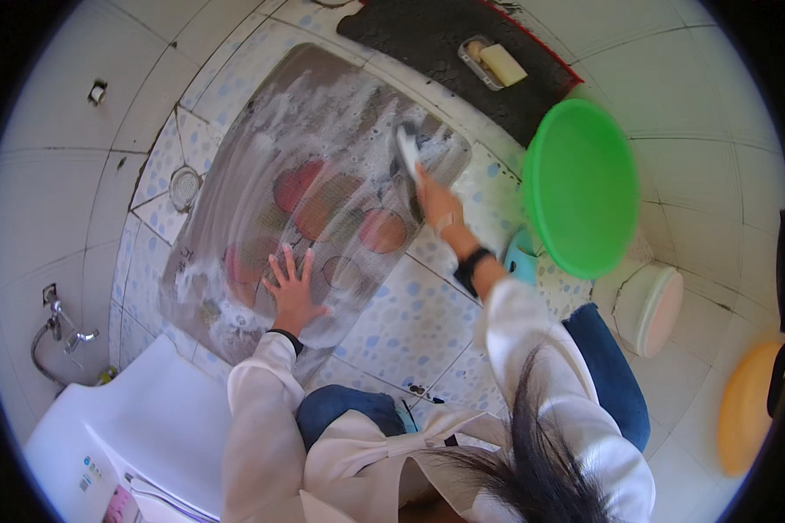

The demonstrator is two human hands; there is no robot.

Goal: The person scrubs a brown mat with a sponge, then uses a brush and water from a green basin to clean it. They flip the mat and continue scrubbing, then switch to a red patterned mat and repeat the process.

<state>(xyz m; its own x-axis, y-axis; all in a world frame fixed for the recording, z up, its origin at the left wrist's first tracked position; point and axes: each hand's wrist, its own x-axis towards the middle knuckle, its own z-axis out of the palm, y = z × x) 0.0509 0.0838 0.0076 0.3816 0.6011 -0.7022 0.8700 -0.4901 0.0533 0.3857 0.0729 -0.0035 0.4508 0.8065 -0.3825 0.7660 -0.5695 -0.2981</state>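
Note:
A grey-brown floor mat [340, 202] with red and orange round shapes lies on the tiled floor, streaked with white suds. My left hand [294, 294] rests flat on its near part, fingers spread, holding nothing. In my right hand [437, 199] is a scrubbing brush [407, 149] with a white back, pressed on the mat's right part among the suds. My fingers are closed around its near end; the bristles are mostly hidden and the brush is a little blurred.
A green plastic basin [585, 189] stands at the right, near a lidded white bucket [651, 310]. Beyond the mat, a dark mat [418, 46] bears a soap dish [476, 62] with a pale soap bar [505, 64]. A floor drain [185, 186] and wall tap [72, 333] are at the left.

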